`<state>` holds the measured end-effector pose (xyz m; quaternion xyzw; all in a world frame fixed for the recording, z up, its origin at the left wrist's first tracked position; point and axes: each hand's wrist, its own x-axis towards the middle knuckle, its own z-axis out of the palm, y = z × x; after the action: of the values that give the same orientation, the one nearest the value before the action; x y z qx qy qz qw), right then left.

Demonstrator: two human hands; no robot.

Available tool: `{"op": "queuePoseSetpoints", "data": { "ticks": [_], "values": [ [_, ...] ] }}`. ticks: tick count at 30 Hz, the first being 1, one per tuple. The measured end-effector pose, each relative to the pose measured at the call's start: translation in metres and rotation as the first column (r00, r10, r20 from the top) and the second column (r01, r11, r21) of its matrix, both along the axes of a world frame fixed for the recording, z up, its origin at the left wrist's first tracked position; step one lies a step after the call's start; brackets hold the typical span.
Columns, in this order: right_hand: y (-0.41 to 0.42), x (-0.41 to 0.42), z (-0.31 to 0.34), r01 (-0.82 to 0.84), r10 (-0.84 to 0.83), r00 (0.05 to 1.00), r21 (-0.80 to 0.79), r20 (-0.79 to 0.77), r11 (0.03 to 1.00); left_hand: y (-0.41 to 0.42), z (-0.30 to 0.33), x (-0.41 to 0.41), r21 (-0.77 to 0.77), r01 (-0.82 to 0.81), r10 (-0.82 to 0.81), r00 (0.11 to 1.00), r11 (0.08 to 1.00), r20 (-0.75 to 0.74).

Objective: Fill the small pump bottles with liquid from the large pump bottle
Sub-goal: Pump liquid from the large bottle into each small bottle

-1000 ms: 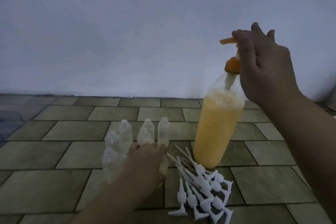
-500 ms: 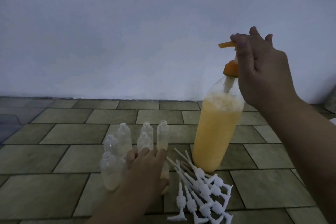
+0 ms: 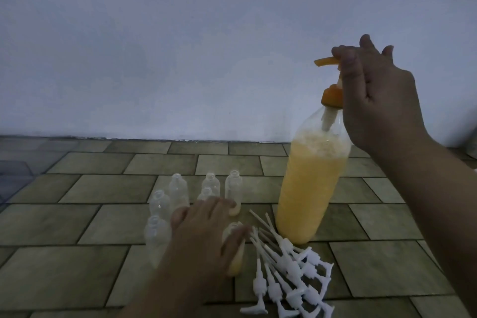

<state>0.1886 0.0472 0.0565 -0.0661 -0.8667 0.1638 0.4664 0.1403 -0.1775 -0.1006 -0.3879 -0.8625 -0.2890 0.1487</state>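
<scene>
The large pump bottle (image 3: 307, 188) stands on the tiled floor, mostly full of orange-yellow liquid with foam on top. My right hand (image 3: 374, 100) grips its orange pump head (image 3: 326, 61), whose spout points left. Several small clear bottles (image 3: 233, 186) stand open-necked to the left of it. My left hand (image 3: 206, 235) reaches in among them, thumb and fingers wrapped around one small bottle (image 3: 236, 263) that has yellow liquid in its bottom. That bottle's neck is mostly hidden by the hand.
A pile of white pump tops with long dip tubes (image 3: 289, 276) lies on the floor in front of the large bottle, just right of my left hand. A pale wall (image 3: 180, 59) rises close behind the floor tiles.
My left hand has closed a little more around the small bottle, with the thumb now showing on its right side. The right hand stays on the pump head.
</scene>
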Motion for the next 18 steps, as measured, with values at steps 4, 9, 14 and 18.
{"op": "queuePoseSetpoints", "data": {
  "ticks": [4,9,14,18],
  "values": [
    [0.0,0.0,0.001,0.011,-0.011,1.0,0.009,0.012,1.0,-0.03,0.023,-0.018,0.266,-0.216,0.222,0.975,0.94,0.008],
    [-0.001,0.0,-0.002,0.005,-0.005,1.0,0.0,0.003,1.0,-0.052,0.011,-0.023,0.035,-0.322,0.317,0.943,0.946,0.105],
    [-0.007,0.003,-0.002,-0.027,0.027,1.0,-0.014,-0.011,1.0,-0.047,-0.021,-0.012,-0.088,-0.332,0.34,0.935,0.939,0.105],
    [-0.01,0.006,0.0,0.001,-0.002,1.0,-0.02,-0.017,1.0,-0.041,-0.033,-0.01,-0.063,-0.325,0.328,0.944,0.944,0.035]
  ]
}}
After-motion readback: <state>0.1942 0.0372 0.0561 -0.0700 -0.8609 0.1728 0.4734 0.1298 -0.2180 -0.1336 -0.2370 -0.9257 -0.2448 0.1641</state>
